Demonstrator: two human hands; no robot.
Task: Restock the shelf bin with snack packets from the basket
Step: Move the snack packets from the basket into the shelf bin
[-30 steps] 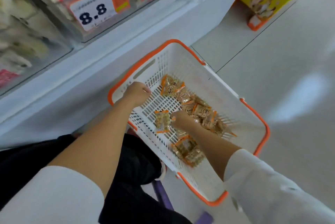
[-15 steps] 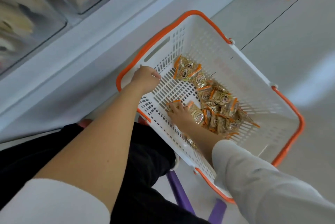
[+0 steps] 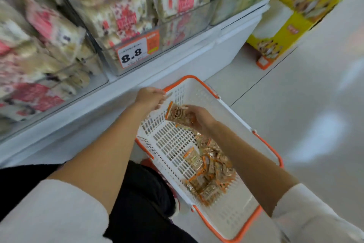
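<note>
While the left hand (image 3: 150, 98) is curling its fingers over the far-left corner of the white slotted plastic basket (image 3: 169, 144) (orange rim and handles), apparently gripping the edge there though blur is softening the fingers, the right hand (image 3: 199, 117) is holding the first entry just beside it.

1. Small clear snack packet (image 3: 177, 113), orange ends, round printed label: being pinched between the right thumb and fingers, hanging above the basket floor and not touching it.
2. Loose heap of matching orange-edged packets (image 3: 210, 172): lying on the basket floor under the right forearm, nearer the person than either hand.
3. Clear plastic shelf bin (image 3: 183, 30): sitting beyond the left hand, holding white-and-pink wrapped goods (print too blurred to read), and carrying an orange-and-white price tag (image 3: 136, 53) reading 8.8 on its front.
4. Yellow cardboard carton (image 3: 291, 18): standing on the pale floor (image 3: 295, 124), well beyond the right hand.
</note>
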